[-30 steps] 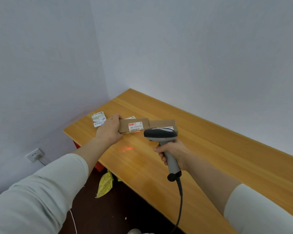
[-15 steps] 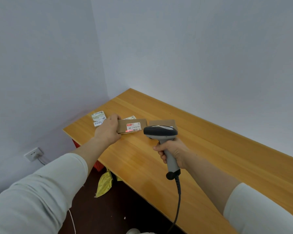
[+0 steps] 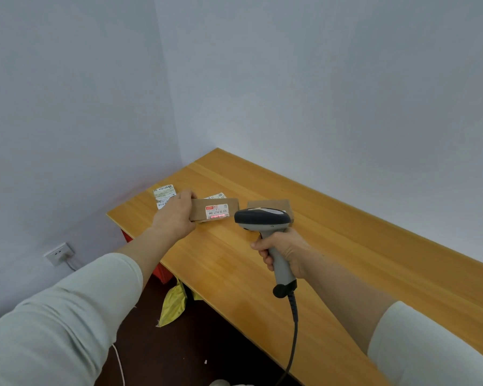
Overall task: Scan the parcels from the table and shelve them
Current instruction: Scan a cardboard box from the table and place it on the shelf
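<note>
L grip (image 3: 175,215) clasps brown parcel (image 3: 200,208); R grip (image 3: 294,251) wrapped round scanner (image 3: 262,218), red beam on label (image 3: 217,213)

The scanner (image 3: 262,218) hides the near side of the farther parcel (image 3: 268,204), the left hand (image 3: 176,215) covers one end of the held parcel (image 3: 221,203), and the cable (image 3: 295,330) runs off the bottom edge.

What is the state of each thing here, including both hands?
held parcel: gripped at its left end, label up, red scan line on its barcode.
left hand: grips the held parcel.
scanner: aimed at the held parcel.
right hand: grips the scanner's handle.
brown parcel: flat on the table, partly hidden by the scanner.
far-left white parcel: flat on the table.
</note>
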Action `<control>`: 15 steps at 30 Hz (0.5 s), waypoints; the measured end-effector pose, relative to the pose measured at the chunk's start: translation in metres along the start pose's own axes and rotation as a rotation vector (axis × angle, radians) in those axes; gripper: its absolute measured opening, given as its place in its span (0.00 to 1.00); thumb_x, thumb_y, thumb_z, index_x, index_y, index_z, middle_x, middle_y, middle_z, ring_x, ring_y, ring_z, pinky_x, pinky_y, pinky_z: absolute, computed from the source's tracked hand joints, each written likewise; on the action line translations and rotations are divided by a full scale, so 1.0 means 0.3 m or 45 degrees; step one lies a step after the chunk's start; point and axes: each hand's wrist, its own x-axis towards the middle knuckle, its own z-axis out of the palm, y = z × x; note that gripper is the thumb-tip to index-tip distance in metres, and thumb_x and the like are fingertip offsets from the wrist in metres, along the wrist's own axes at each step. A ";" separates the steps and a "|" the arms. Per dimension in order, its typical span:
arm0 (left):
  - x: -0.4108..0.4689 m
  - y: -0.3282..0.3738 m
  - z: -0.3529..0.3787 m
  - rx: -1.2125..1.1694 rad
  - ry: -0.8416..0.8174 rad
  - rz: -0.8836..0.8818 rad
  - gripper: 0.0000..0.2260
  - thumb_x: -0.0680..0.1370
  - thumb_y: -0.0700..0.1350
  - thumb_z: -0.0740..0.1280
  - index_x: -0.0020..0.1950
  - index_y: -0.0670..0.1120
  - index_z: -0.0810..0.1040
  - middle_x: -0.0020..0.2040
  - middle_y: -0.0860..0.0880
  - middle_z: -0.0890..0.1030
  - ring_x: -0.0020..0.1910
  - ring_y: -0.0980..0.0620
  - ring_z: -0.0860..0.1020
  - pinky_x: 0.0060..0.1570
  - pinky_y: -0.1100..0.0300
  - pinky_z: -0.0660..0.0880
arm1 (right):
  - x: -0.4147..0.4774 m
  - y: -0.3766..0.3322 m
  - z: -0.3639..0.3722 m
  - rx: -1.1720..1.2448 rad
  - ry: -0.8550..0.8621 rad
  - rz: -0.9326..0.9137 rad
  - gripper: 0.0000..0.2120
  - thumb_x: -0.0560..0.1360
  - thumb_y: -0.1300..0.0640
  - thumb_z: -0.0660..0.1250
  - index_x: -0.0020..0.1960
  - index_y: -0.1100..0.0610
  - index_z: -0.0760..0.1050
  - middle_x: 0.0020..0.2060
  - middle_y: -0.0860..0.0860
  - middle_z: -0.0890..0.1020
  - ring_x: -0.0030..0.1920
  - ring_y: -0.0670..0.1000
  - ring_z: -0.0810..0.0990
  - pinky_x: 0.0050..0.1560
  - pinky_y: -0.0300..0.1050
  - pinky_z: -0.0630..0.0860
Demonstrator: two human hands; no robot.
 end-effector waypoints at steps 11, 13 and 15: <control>-0.007 0.000 -0.003 0.040 0.008 -0.015 0.22 0.73 0.38 0.69 0.63 0.48 0.65 0.59 0.49 0.73 0.55 0.49 0.73 0.42 0.52 0.76 | -0.013 -0.010 -0.005 0.034 -0.008 0.029 0.11 0.70 0.66 0.72 0.34 0.60 0.72 0.24 0.53 0.74 0.23 0.49 0.70 0.28 0.39 0.70; -0.008 0.000 -0.003 0.048 0.003 -0.023 0.22 0.73 0.39 0.69 0.63 0.48 0.65 0.59 0.49 0.73 0.55 0.49 0.73 0.42 0.52 0.76 | -0.014 -0.010 -0.006 0.036 -0.007 0.028 0.11 0.70 0.66 0.72 0.34 0.60 0.72 0.24 0.53 0.74 0.23 0.49 0.70 0.28 0.39 0.70; -0.008 -0.004 -0.001 0.052 0.006 -0.020 0.21 0.73 0.39 0.69 0.62 0.49 0.65 0.58 0.49 0.73 0.54 0.49 0.73 0.43 0.51 0.77 | -0.014 -0.011 -0.006 0.036 -0.011 0.028 0.11 0.70 0.66 0.72 0.34 0.60 0.72 0.24 0.53 0.74 0.23 0.49 0.70 0.28 0.39 0.70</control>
